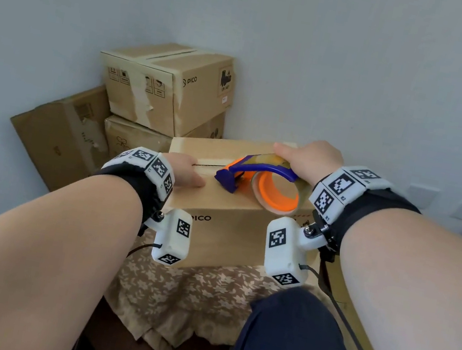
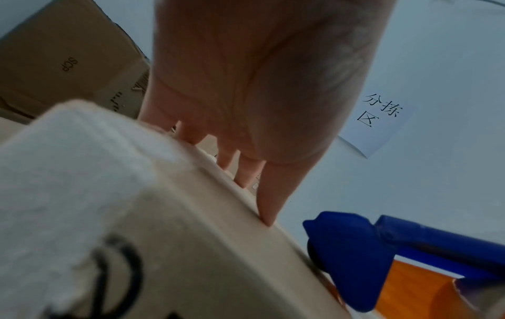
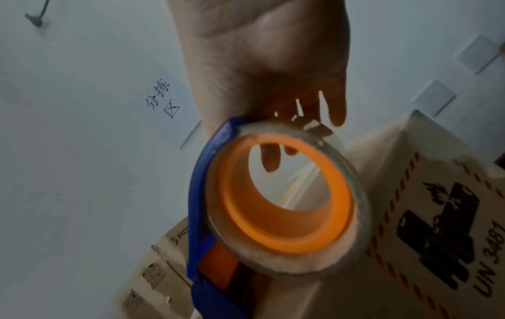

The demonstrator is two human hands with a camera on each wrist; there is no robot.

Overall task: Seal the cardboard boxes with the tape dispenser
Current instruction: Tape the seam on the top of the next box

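- The tape dispenser (image 1: 262, 182) is a blue curved frame around an orange core, carrying a roll of clear tape; its blue nose sits on the top of the near cardboard box (image 1: 232, 227), beside the open seam between the flaps.
- This box is plain brown and stands on a floral cloth (image 1: 187, 293). Its front face reads "PICO", partly hidden by the wrist gear. In the right wrist view its end face bears a black hazard mark inside a red dashed border, with "UN 3481" beneath.
- The right hand (image 1: 308, 159) lies over the top of the roll, fingers curved round it and gripping the dispenser.
- The left hand (image 1: 187, 171) presses flat on the left part of the box top, fingers straight, thumb along the front edge, holding nothing.
- Behind, against the wall, is a stack of boxes (image 1: 171, 87): the upper one reads "PICO" with handling symbols, a hazard label and torn tape strips.
- A leaning box (image 1: 61, 132) stands left of the stack; the left wrist view shows "SCP" printed on it.
- A paper sign (image 2: 380, 120) on the wall reads "分拣区".
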